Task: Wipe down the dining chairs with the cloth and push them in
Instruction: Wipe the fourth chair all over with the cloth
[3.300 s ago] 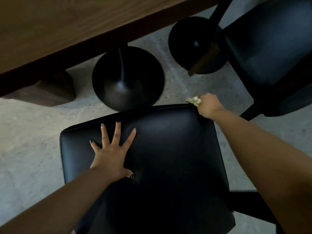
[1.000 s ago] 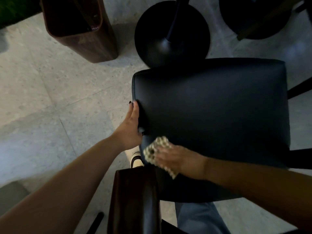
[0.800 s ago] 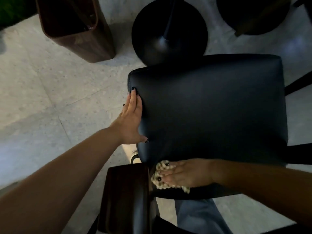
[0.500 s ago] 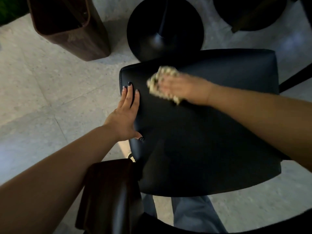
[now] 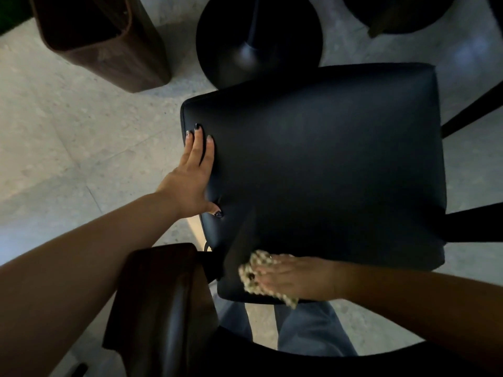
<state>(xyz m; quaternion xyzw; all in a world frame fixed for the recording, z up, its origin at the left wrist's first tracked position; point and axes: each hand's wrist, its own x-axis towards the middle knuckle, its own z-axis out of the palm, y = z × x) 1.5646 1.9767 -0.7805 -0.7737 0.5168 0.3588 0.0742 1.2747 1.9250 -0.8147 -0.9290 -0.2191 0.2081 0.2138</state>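
Seat [image 5: 326, 172] of the black dining chair fills the middle of my head view, a padded rectangle whose long axis runs left to right across the frame; its far edge points toward a round black pedestal base [image 5: 258, 39] on the floor beyond it. My left hand [image 5: 192, 180] lies flat on the seat's left edge, fingers straight and together pointing away from me, thumb pressed into the cushion, so that grip is apart and holds nothing. My right hand [image 5: 288, 278] presses the cloth [image 5: 251, 276] against the near left corner of the seat, fingers stretched out over it and pointing left. The cloth is pale with a dark speckled pattern, bunched under the palm, with a scrap showing past the near edge of the seat. I cannot tell whether any finger curls round it.

A dark brown armrest or chair back [image 5: 163, 303] rises in the near left foreground, just beside that corner. Blue trouser legs [image 5: 307, 330] show below the seat. On the pale speckled floor [image 5: 54, 148] at far left stands a brown wooden container [image 5: 114, 47], open at the top; its inside is too dark to read. A second dark round base [image 5: 394, 12] is cut off at the top right.
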